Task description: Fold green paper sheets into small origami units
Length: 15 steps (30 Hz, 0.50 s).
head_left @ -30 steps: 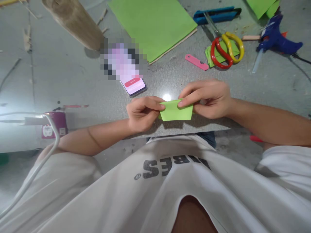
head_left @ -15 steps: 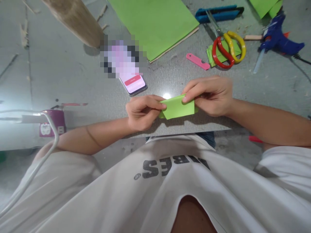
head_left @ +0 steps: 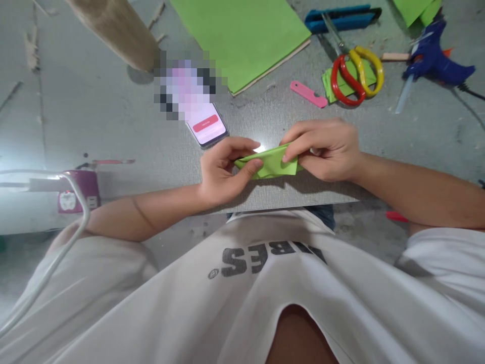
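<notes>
Between my hands is a small folded piece of green paper (head_left: 272, 163), held just above the near edge of the table. My left hand (head_left: 227, 169) grips its left end, the thumb lying along the front face and the fingers behind. At the other end, my right hand (head_left: 326, 149) pinches the upper right part between thumb and fingers. The paper's top edge shows a fold. Just beyond my left hand lies a phone (head_left: 206, 126) with a lit screen, its upper part blurred out.
Beyond my hands lie a large green sheet (head_left: 242, 40), a pink folding knife (head_left: 308, 94), red-and-yellow scissors (head_left: 348, 81) over green paper pieces, a blue cutter (head_left: 341, 19) and a blue glue gun (head_left: 432, 55). A wooden cylinder (head_left: 117, 30) stands upper left; a white cable (head_left: 81, 197) crosses at left.
My left thumb has moved across the paper's front face and the left fingers have spread behind it. The paper has shifted slightly left and tilted, its left end now bent.
</notes>
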Available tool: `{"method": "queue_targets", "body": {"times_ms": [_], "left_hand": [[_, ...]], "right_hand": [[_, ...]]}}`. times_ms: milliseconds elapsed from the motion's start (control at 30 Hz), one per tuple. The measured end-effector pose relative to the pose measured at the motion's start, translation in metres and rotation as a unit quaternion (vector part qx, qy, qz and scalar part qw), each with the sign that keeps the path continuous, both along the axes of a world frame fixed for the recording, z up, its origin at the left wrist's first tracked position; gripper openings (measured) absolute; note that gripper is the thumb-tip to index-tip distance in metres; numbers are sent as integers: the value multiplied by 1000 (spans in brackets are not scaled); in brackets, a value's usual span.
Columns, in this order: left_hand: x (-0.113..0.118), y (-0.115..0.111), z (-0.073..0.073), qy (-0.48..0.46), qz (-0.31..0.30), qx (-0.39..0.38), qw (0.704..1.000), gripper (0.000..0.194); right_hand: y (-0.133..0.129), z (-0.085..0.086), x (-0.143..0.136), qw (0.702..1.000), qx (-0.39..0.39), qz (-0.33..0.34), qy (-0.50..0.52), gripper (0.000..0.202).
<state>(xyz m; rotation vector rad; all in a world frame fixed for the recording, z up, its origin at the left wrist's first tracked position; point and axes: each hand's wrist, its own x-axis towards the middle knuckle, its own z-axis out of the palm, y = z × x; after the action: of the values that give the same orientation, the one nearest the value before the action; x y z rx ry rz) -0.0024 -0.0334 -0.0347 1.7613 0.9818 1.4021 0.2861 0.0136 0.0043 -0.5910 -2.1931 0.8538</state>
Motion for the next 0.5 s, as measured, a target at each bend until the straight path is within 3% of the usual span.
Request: {"method": "queue_targets", "body": {"times_ms": [167, 333, 500], "left_hand": [[-2, -1, 0, 12, 12, -44, 999, 44], [-2, 1, 0, 20, 32, -24, 999, 40], [-1, 1, -2, 27, 29, -56, 998, 43]], "right_hand": [[1, -5, -3, 991, -21, 15, 130, 39], [1, -5, -11, 989, -86, -96, 75, 34], [1, -6, -14, 983, -98, -142, 57, 38]]}}
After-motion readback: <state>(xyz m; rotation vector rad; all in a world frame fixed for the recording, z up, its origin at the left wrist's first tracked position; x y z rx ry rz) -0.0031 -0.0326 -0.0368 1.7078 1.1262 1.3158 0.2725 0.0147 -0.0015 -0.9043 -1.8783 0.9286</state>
